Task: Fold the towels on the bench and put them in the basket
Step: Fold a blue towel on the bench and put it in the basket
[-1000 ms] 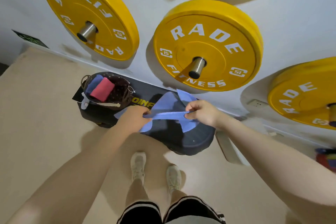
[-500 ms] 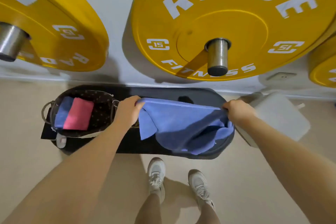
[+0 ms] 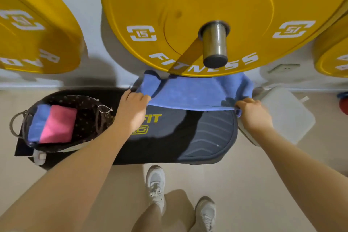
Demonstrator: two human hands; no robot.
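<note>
Three yellow weight plates fill the top of the frame, hanging on the white wall, the middle one with a steel peg in its centre. Below them the black bench lies across the middle of the frame on the beige floor. A blue towel is stretched over the far side of the bench, just under the middle plate. The left hand pinches its left edge with curled fingers, and the right hand grips its right edge in the same way. At the left end of the bench stands the dark basket, and inside it lie a folded blue towel and a folded pink towel, touching side by side
</note>
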